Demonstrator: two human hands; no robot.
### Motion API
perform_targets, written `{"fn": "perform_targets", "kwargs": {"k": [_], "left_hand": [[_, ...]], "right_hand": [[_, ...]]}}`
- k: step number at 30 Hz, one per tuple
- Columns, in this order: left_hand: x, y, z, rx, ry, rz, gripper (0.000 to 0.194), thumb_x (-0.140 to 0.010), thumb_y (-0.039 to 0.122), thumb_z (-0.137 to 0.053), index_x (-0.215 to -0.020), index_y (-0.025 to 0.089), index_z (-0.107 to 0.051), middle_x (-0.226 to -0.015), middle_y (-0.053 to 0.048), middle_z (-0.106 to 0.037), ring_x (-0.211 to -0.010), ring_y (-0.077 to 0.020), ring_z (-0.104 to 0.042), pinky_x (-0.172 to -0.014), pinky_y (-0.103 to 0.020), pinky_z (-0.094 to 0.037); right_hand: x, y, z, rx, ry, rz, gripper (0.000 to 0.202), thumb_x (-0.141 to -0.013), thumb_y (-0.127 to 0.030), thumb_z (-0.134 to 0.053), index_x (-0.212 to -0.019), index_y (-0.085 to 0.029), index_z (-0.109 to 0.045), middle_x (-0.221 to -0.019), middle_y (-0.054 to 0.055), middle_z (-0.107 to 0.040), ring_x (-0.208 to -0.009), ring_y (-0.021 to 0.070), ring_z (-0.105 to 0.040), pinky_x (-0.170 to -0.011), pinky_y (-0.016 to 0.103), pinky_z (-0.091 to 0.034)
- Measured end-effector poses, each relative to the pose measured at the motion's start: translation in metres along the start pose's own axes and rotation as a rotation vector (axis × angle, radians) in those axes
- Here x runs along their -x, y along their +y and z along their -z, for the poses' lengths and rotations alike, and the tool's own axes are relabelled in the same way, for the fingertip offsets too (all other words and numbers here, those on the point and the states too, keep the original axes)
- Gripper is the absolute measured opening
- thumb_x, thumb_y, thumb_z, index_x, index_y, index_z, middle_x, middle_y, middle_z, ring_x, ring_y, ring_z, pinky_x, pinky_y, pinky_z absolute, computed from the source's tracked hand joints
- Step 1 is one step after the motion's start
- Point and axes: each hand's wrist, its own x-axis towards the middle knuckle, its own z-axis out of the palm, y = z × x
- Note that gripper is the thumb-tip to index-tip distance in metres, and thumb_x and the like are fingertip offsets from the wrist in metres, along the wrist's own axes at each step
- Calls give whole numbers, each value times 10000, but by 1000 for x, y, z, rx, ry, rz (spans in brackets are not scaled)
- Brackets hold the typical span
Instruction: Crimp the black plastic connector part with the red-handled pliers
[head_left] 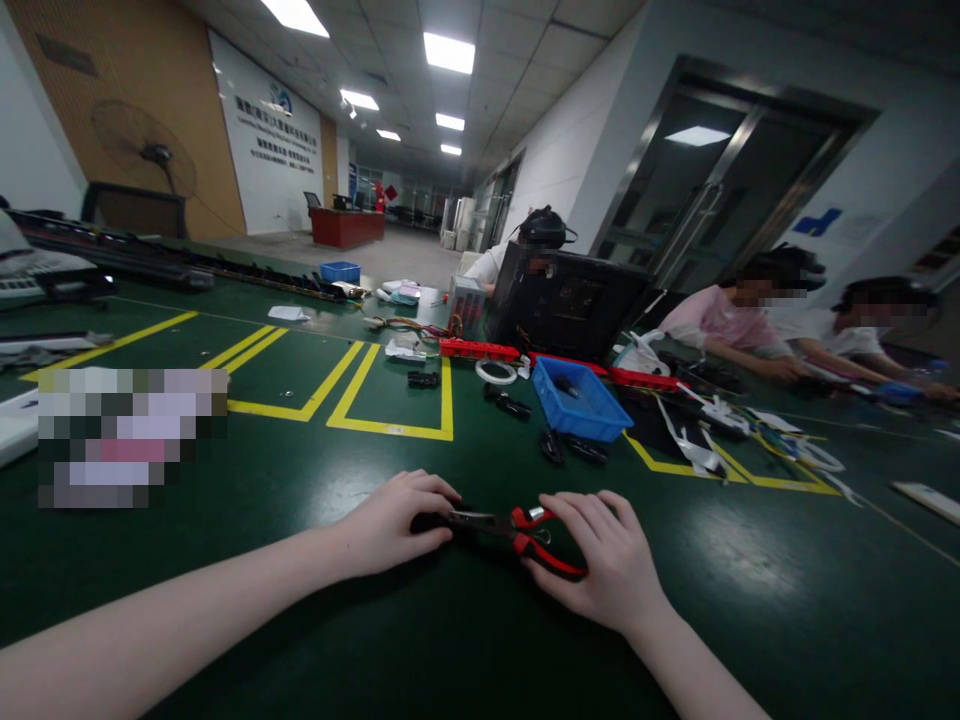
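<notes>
My right hand (pixel 611 555) is wrapped around the red and black handles of a pair of pliers (pixel 529 530), whose handles are spread apart. The long dark jaws point left toward my left hand (pixel 397 525). Between its thumb and fingers, my left hand pinches a small black piece (pixel 426 522). Fingers cover most of this piece, so its kind is unclear. The jaw tips reach the piece close to my left fingertips; whether they grip it cannot be made out. Both hands are low over the green tabletop (pixel 480 640).
Beyond my hands stands a blue bin (pixel 583 400), with black connectors (pixel 574 447) in front. Red power strips (pixel 480 350), a white cable coil (pixel 496 372) and a black computer case (pixel 570 300) are behind. Yellow tape (pixel 390 430) marks the table. Other people (pixel 735 320) work at right.
</notes>
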Motion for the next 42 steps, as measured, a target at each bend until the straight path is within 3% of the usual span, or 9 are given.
{"fn": "perform_targets", "kwargs": {"k": [14, 21, 29, 42], "left_hand": [[-2, 2, 3, 99, -23, 77, 131, -856, 214, -686, -980, 232, -724, -1234, -32, -646, -1144, -248, -586, -1004, -461, -425], [-2, 4, 3, 170, 17, 79, 134, -833, 178, -700, -963, 200, -721, -1216, -56, -648, -1105, -224, -613, -969, -388, -479], [-3, 0, 1, 189, 36, 94, 144, -826, 180, -705, -969, 196, -717, -1215, -66, -645, -1117, -227, -614, -986, -386, -480], [-2, 4, 4, 205, 22, 95, 121, -843, 182, -684, -958, 202, -717, -1216, -60, -636, -1116, -232, -605, -978, -413, -480]], "right_hand": [[2, -1, -1, -52, -34, -13, 418, -760, -391, -672, -1095, -158, -581, -976, 86, -724, -855, 234, -669, -853, 415, -378], [3, 1, -2, -83, -81, -34, 398, -753, -389, -667, -1068, -161, -581, -943, 81, -718, -821, 229, -658, -826, 407, -387], [4, 7, 0, -71, -104, -44, 401, -740, -391, -683, -1054, -164, -580, -936, 78, -717, -805, 227, -659, -810, 402, -400], [3, 3, 1, -84, -97, -80, 422, -756, -386, -673, -1122, -192, -592, -1031, 97, -715, -911, 254, -666, -854, 419, -411]]}}
